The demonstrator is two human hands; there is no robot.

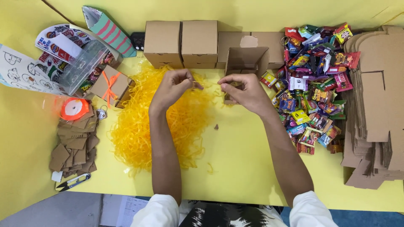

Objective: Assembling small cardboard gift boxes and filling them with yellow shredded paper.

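Both hands, left hand (174,86) and right hand (242,90), are pinching yellow paper shreds (139,126) near the table's (244,168) far edge; teasing gently avoids tearing.

Yellow shredded paper strands (210,85): a thin wisp stretched between the fingertips of both hands, raised just above the yellow table (244,164), near its far edge. Yellow shredded paper pile (139,126): loose, tangled heap lying left of centre on the table, spreading toward the near edge. Open cardboard box (246,61): small, brown, flaps up, standing just behind the strands.
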